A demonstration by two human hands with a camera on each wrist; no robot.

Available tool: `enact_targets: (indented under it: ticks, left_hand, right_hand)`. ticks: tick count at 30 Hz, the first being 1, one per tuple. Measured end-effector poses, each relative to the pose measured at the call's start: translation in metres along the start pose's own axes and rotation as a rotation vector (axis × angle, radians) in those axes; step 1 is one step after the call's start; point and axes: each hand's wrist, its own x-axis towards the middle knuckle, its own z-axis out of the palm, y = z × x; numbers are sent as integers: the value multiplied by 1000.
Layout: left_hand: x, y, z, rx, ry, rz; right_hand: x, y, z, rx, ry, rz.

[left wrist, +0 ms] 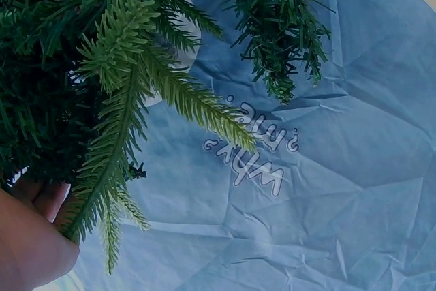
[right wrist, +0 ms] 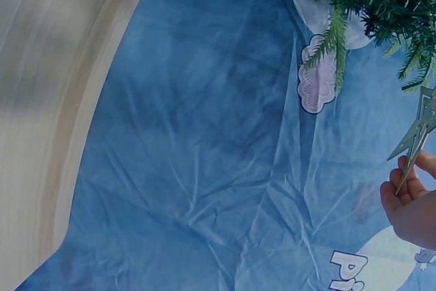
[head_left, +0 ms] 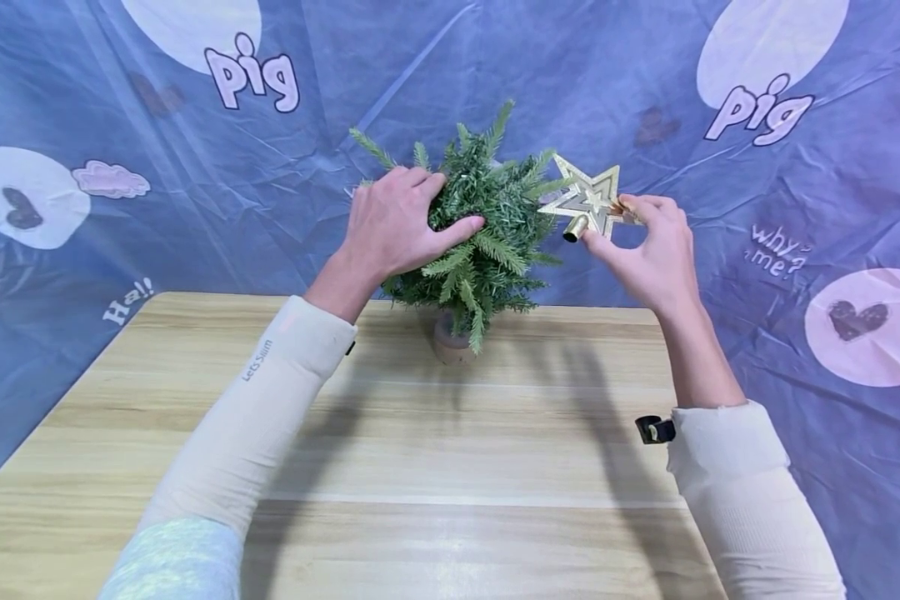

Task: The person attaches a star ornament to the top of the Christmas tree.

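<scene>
A small artificial Christmas tree (head_left: 498, 229) stands at the table's back edge, its round base (head_left: 453, 346) partly covered by branches. From the left, my left hand (head_left: 393, 221) grips the upper foliage, with the thumb in front and the fingertips partly lost among the needles. The left wrist view shows the thumb (left wrist: 37, 247) against a green branch (left wrist: 119, 131). Just right of the tree, my right hand (head_left: 660, 254) pinches a gold star tree topper (head_left: 592, 198) by its right side. A short hollow tube (head_left: 574, 229) on the star points downward. Close up, the star (right wrist: 415, 134) is seen nearly edge-on.
A pale wood table (head_left: 450, 450) extends toward me, with shadows of both arms across it. Behind it hangs a wrinkled blue cloth (head_left: 390, 67) printed with words, hearts and clouds. A dark wrist mount (head_left: 655, 430) sits at the right cuff.
</scene>
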Motion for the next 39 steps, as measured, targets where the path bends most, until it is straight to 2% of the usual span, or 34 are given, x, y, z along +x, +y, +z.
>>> enact_targets:
  ticks: [5,20,33,39]
  left_hand:
    - [0,0,1,4,-8,-3]
    - [0,0,2,1,6,11]
    - [-1,-1,2,-5,26,10]
    - [0,0,0,-3,9,3]
  right_hand:
    - [3,-5,-1,5,33,2]
    - [20,-27,-8,0,56,-22]
    - [38,-37,-5,-43,33,37]
    - [43,-41,-2,-59,35,53]
